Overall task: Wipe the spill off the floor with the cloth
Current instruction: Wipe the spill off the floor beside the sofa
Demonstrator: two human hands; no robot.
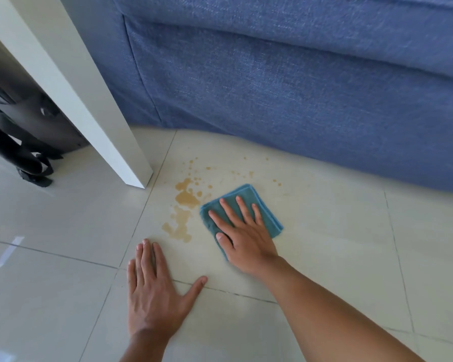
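Blue woven fabric covers the sofa [298, 82], which fills the upper right of the view and reaches down to the floor along a curving lower edge. Below it spreads the floor [338, 244] of pale glossy tiles, crossed by thin dark grout lines and catching window glare at the lower left. A white furniture leg [89, 100] slants down from the upper left corner and stands on the tiles just left of the sofa's corner. Behind that leg lies a black bag [19, 121] with straps trailing onto the floor.

Two bare forearms come in from the bottom edge. The right hand [243, 239] lies flat with fingers spread, palm down on the cloth [266, 207]; its grip is not closed around the fabric but simply presses it against the tile. The left hand [154, 296] is open as well, resting flat on the bare floor near the lower centre, thumb pointing right, holding nothing and lying across a grout line.

The cloth is a teal folded square of towelling, set at a diagonal on the floor in front of the sofa, with its far corner pointing toward the sofa. Its left edge sits just beside the spill [185, 202], a tan-brown liquid in several patches lying between the white leg and the cloth. Smaller drops of the same brown scatter beyond the cloth's far corner, toward the sofa.
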